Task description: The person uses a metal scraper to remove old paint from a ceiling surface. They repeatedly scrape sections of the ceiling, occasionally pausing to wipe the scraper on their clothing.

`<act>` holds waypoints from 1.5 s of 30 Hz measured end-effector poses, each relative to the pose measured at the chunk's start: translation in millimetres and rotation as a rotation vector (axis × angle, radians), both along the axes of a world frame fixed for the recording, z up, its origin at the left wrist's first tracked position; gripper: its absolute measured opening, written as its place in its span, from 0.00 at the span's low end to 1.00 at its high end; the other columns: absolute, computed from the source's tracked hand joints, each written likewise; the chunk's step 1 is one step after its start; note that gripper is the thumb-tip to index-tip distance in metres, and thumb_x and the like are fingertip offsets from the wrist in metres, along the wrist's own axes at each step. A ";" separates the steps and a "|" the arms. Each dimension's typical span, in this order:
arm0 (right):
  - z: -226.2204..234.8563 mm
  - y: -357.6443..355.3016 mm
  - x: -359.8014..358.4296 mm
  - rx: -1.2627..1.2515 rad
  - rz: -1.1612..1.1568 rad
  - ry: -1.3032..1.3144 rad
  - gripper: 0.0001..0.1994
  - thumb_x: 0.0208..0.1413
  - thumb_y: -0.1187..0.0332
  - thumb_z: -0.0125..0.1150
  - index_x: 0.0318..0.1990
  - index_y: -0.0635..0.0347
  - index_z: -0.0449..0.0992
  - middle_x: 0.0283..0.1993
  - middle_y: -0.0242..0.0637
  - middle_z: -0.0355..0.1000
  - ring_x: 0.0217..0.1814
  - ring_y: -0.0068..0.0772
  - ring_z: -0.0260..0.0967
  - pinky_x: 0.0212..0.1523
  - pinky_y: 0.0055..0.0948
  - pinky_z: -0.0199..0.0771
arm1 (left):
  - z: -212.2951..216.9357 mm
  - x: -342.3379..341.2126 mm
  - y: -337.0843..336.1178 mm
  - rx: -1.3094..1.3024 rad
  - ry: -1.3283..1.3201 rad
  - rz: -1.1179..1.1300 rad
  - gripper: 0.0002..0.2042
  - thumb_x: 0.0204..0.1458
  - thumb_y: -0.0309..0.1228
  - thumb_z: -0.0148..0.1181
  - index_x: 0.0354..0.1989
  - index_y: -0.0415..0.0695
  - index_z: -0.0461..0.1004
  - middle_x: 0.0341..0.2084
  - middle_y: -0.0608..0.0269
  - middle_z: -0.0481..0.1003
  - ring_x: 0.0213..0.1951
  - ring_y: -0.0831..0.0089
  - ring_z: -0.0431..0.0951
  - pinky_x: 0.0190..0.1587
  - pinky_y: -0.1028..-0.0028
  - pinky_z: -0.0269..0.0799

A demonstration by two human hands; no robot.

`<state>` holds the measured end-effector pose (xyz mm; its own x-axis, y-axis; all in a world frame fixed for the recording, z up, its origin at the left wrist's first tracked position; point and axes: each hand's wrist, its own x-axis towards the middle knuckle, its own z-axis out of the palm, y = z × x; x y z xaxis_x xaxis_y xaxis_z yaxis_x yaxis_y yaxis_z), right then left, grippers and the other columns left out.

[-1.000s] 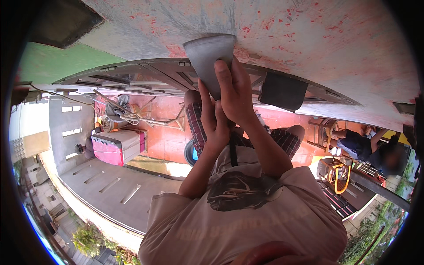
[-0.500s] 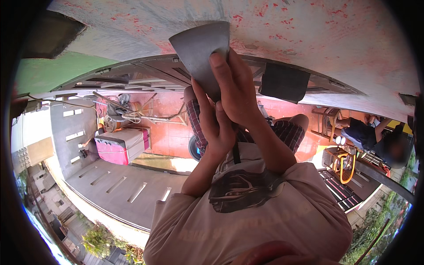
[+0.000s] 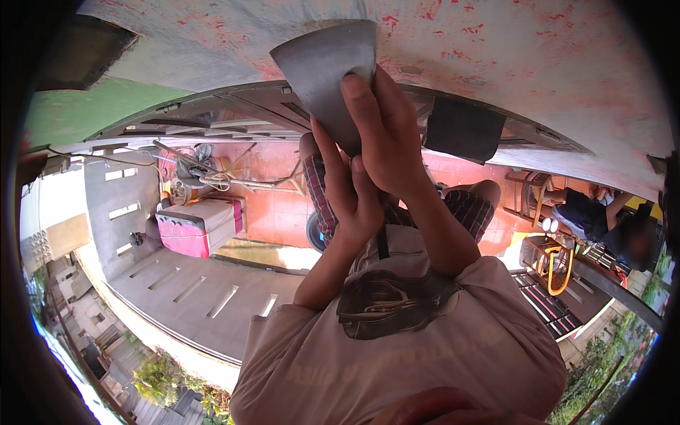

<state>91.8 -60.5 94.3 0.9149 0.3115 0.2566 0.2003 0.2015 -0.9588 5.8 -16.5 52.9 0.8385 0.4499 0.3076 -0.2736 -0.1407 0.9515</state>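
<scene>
A wide grey metal scraper [image 3: 322,74] is held in both hands, its flared edge up against a pale wall surface [image 3: 241,42] marked with red paint flecks. My right hand [image 3: 389,134] is closed around the right side of the tool, with the thumb pressed flat on the blade's face. Lower down, my left hand [image 3: 347,188] is closed at the scraper's narrow end, its fingers along the left edge. The handle is mostly hidden by the hands.
A dark frame with panels [image 3: 248,106] and a black rectangular piece [image 3: 464,129] run below the wall. On the red tiled floor stand a pink-and-white machine [image 3: 191,230] and wooden poles [image 3: 262,184]. At right, another person [image 3: 602,219] sits near a wooden chair [image 3: 524,195].
Both hands and the scraper have moved slightly up along the wall, and a little to the right. The grip looks the same.
</scene>
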 end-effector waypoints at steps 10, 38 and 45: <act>-0.6 -2.7 -4.3 -0.130 -0.058 0.038 0.14 0.68 0.62 0.46 0.38 0.65 0.68 0.28 0.43 0.69 0.27 0.33 0.64 0.31 0.33 0.64 | -5.8 -8.2 -1.3 -0.112 0.185 -0.012 0.32 0.66 0.30 0.35 0.72 0.32 0.29 0.65 0.36 0.56 0.62 0.58 0.66 0.61 0.70 0.61; 10.8 3.3 -2.9 -0.024 -0.022 -0.007 0.15 0.69 0.59 0.47 0.43 0.63 0.71 0.32 0.28 0.69 0.33 0.16 0.61 0.34 0.22 0.64 | 16.0 -6.8 9.9 -0.207 0.117 -0.127 0.30 0.66 0.29 0.35 0.72 0.32 0.32 0.58 0.46 0.62 0.49 0.66 0.73 0.49 0.74 0.68; 24.6 12.5 2.7 0.031 -0.066 -0.023 0.13 0.67 0.62 0.47 0.40 0.65 0.69 0.30 0.39 0.71 0.29 0.29 0.65 0.31 0.30 0.66 | 15.0 13.2 18.5 0.191 -0.012 0.019 0.32 0.66 0.31 0.37 0.72 0.30 0.32 0.55 0.47 0.64 0.38 0.74 0.75 0.38 0.79 0.69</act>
<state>94.5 -48.0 118.9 0.9271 0.2421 0.2863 0.2360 0.2167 -0.9473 19.0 2.0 68.0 0.8259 0.3982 0.3992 -0.2805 -0.3240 0.9035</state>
